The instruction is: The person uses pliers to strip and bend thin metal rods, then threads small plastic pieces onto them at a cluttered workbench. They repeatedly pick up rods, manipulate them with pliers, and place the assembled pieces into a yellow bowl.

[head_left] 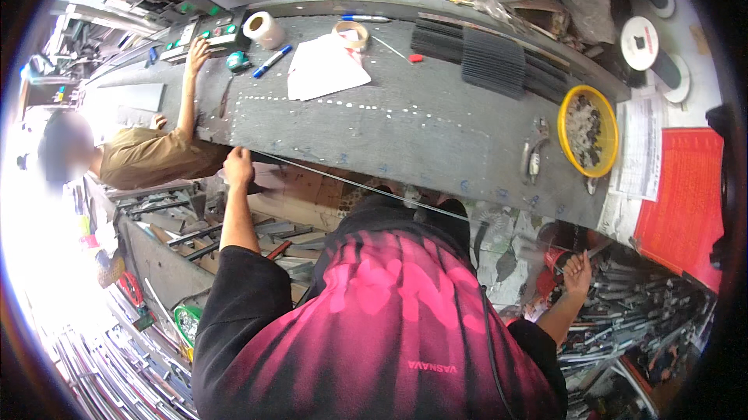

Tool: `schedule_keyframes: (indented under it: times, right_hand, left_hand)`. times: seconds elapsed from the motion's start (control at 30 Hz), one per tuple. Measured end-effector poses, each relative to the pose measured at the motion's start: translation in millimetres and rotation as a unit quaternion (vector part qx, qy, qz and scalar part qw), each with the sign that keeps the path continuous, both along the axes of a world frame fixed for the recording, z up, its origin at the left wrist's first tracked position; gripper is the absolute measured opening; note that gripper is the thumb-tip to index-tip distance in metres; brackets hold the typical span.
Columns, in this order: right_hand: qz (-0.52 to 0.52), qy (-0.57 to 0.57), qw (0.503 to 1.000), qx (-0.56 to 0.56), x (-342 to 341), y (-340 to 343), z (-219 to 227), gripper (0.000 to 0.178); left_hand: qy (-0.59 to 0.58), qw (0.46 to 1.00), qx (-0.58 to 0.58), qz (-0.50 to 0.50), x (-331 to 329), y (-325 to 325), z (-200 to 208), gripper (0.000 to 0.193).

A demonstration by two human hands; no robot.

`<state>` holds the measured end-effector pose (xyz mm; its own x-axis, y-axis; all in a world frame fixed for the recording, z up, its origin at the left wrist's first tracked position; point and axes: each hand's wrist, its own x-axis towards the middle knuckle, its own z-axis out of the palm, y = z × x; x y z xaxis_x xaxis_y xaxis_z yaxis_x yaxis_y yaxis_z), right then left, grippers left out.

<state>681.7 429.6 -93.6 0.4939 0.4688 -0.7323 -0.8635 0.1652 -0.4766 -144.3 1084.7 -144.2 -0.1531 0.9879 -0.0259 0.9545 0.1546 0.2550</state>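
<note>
head view: left fingers, centre-left, pinch thin strip slanting lower right; hold of right fingers we can't tell.

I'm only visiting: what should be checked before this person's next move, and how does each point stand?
1. Left hand gripping the thin pale strip: ok, fingers closed at its end.
2. Right hand gripping it: cannot tell.
3. Co-worker's hand off the strip: ok, it is by the button box.
4. Table free of loose things: not ok, white paper and a yellow basket remain.
</note>
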Motion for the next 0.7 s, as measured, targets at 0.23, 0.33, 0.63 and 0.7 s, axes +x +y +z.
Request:
schedule_keyframes:
  times: [0.23, 0.33, 0.63, 0.7]
  right_hand:
    - [-0.241, 0.013, 0.969, -0.044, 53.7, -4.4, -48.5, 0.015]
    - [-0.25, 0.008, 0.968, -0.016, 66.8, 2.5, -56.1, 0.032]
    - [-0.261, -0.027, 0.959, -0.106, 91.3, 38.7, -57.4, 0.022]
    - [-0.261, -0.032, 0.957, -0.12, 95.9, 39.1, -61.2, 0.02]
  left_hand:
    - [0.171, 0.974, -0.067, -0.13, -51.7, 37.6, -34.0, 0.046]
    - [0.116, 0.982, -0.107, -0.105, -52.6, 48.3, -33.9, 0.034]
    - [0.168, 0.972, -0.126, -0.104, -46.4, 51.3, -22.0, 0.022]
    - [0.046, 0.988, -0.147, -0.024, -47.0, 52.3, -20.6, 0.027]
